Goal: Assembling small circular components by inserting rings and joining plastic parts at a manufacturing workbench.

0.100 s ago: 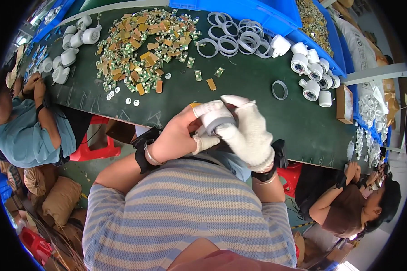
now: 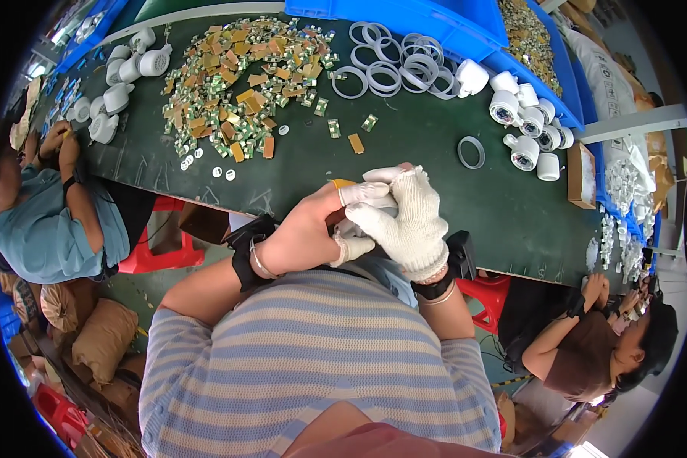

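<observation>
My left hand (image 2: 304,235), with white covers on some fingertips and a yellow band on one finger, is closed around a white round housing (image 2: 390,211). My right hand (image 2: 411,227), in a white knitted glove, presses over the same piece from the other side. Fingers hide most of the housing now; a grey ring at its end showed a moment earlier. Both hands are just above the table's near edge. Beyond them, a single grey ring (image 2: 472,153) lies on the green table (image 2: 404,137), with several more grey rings (image 2: 384,77) grouped farther back.
Small circuit boards (image 2: 229,84) form a heap at the back left. White housings with lenses (image 2: 524,153) stand at right beside a blue bin (image 2: 466,34). More white housings (image 2: 130,67) lie at left. People sit on both sides, a blue sleeve (image 2: 61,229) at left.
My right hand has shifted slightly left and turned, closing over the housing's grey ring end. The left fingers have come up against the glove, covering more of the piece.
</observation>
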Demonstrator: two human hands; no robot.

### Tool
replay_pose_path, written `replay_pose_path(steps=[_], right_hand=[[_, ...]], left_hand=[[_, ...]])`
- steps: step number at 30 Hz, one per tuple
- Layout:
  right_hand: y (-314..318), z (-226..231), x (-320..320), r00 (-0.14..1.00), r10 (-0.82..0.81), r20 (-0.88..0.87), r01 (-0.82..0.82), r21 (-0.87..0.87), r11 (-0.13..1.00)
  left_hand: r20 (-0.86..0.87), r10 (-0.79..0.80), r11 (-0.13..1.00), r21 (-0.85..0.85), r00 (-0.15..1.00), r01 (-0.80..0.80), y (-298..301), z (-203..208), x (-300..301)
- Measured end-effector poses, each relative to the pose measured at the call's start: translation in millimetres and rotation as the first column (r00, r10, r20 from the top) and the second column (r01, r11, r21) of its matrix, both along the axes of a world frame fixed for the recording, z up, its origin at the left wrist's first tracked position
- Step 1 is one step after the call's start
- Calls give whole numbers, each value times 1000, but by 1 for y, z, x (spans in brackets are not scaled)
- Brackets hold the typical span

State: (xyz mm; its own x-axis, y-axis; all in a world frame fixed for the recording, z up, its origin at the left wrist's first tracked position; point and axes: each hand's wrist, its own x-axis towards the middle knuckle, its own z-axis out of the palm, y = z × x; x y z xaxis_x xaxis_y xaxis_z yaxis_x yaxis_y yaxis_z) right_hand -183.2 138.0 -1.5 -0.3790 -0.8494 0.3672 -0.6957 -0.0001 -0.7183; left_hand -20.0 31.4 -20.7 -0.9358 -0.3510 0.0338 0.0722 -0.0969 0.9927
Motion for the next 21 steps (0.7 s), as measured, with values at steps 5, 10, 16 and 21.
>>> replay_pose_path(steps=[5,10,16,21], right_hand=[[0,1,-4,999,-2,48,0,39,999],[15,2,-59,983,-138,119,98,293,951],[5,-1,-77,915,-182,-359,205,26,979],[39,21,-27,894,-196,-404,223,22,975]], left_hand=[[33,10,985,-171,999,-5,-3,-5,-8],[-51,265,578,-791,963,-201,-51,4,-32],[95,499,132,-991,861,33,-101,-21,-66],[78,466,235,-971,881,-38,-112,-31,-64]])
